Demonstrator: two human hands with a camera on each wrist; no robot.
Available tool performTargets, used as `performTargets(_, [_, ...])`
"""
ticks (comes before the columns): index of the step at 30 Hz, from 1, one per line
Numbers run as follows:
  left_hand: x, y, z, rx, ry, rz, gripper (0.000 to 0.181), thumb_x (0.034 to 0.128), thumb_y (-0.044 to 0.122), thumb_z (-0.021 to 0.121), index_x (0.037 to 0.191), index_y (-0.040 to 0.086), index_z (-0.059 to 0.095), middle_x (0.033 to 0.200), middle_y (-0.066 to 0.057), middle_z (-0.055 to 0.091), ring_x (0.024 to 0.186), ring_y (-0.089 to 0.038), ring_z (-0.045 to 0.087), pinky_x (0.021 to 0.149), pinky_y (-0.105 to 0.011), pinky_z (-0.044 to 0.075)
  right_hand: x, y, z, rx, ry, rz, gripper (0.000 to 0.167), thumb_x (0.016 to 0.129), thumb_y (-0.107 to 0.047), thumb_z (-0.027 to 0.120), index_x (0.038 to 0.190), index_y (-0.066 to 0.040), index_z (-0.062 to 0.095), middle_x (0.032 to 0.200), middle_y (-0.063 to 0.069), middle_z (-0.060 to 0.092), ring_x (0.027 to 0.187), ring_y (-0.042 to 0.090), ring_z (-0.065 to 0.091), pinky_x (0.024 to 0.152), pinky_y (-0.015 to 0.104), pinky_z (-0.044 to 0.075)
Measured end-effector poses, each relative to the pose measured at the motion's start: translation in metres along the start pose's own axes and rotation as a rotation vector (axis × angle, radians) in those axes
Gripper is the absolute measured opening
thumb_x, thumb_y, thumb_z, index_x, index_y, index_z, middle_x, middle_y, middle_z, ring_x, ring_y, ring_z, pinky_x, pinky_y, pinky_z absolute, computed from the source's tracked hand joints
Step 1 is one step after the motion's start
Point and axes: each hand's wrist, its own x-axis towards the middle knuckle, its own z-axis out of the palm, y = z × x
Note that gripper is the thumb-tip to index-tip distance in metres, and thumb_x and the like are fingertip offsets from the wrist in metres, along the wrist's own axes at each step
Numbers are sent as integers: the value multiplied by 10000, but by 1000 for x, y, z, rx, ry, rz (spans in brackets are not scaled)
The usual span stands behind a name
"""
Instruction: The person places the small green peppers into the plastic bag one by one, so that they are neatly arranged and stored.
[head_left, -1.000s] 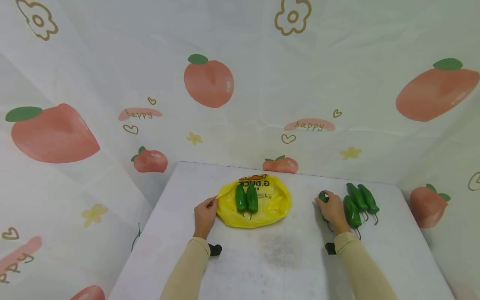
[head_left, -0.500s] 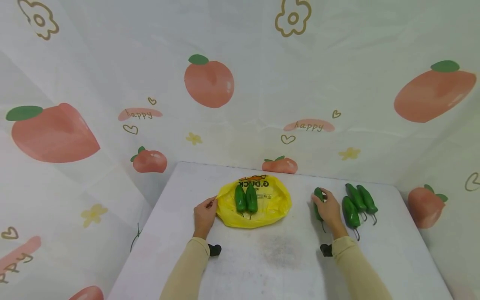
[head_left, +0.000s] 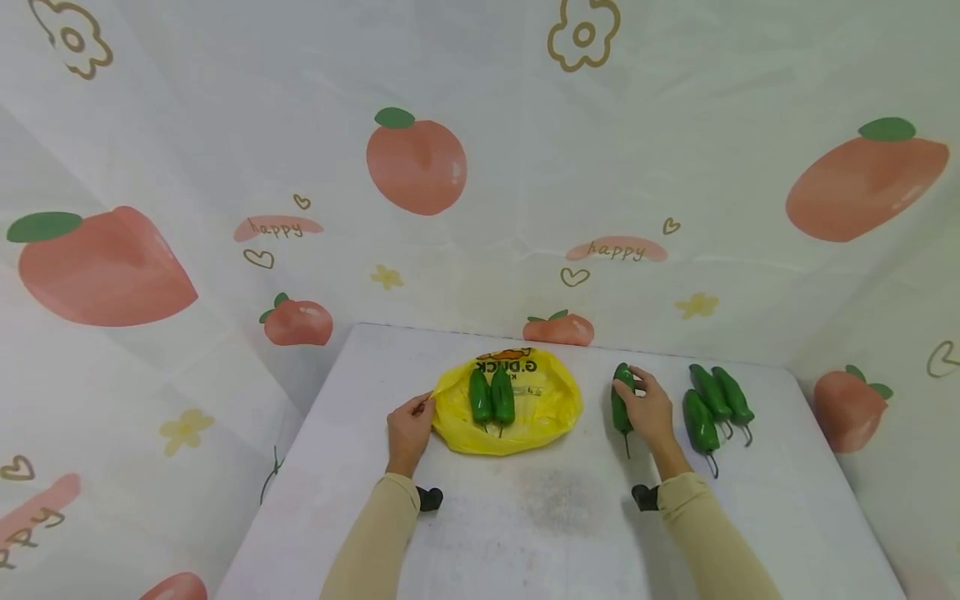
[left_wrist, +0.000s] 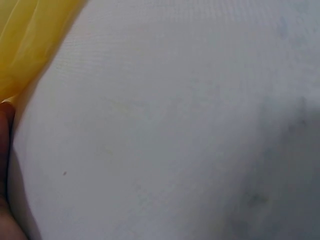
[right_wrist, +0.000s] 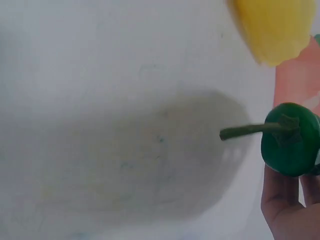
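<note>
A yellow plastic bag (head_left: 543, 417) with black lettering lies spread on the table, two green peppers (head_left: 503, 397) side by side on it. My left hand (head_left: 408, 433) pinches the bag's left edge; in the left wrist view only a strip of that hand (left_wrist: 6, 165) shows beside the yellow plastic (left_wrist: 30, 40). My right hand (head_left: 651, 412) grips a green pepper (head_left: 622, 408) to the right of the bag, its stem toward me. The right wrist view shows this pepper (right_wrist: 290, 142) stem-first, with the fingers beneath it.
Three more green peppers (head_left: 701, 421) lie together on the white table (head_left: 562, 542), right of my right hand. A white curtain (head_left: 480, 275) printed with peaches surrounds the table at the back and sides.
My right hand has moved left with the pepper, away from the other three and toward the bag. The left hand has stayed at the bag's edge.
</note>
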Motion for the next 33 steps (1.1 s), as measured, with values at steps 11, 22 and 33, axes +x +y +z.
performTargets(11, [1, -3, 0, 21, -13, 2, 267, 977, 311, 671, 1161, 159, 791, 960, -50, 785, 799, -139, 655, 698, -172, 534, -2, -22, 1, 104, 4, -1, 646, 1014, -442, 596, 1568, -172, 402, 1434, 247, 571, 1251, 404, 593, 1023, 557, 524])
performTargets(22, [2, -1, -1, 11, -20, -3, 275, 978, 311, 665, 1162, 149, 789, 966, -63, 787, 800, -163, 660, 698, -190, 538, -9, -39, 4, 114, -15, -9, 632, 1013, -414, 609, 1564, -178, 409, 1397, 238, 601, 1223, 391, 614, 1012, 533, 539])
performTargets(33, [2, 0, 0, 22, -12, 14, 266, 984, 306, 669, 1155, 144, 792, 966, -58, 794, 823, -156, 681, 712, -159, 526, -11, -53, 12, 153, -69, -49, 610, 1004, -403, 631, 1536, -174, 440, 1365, 214, 632, 1125, 337, 649, 872, 366, 608])
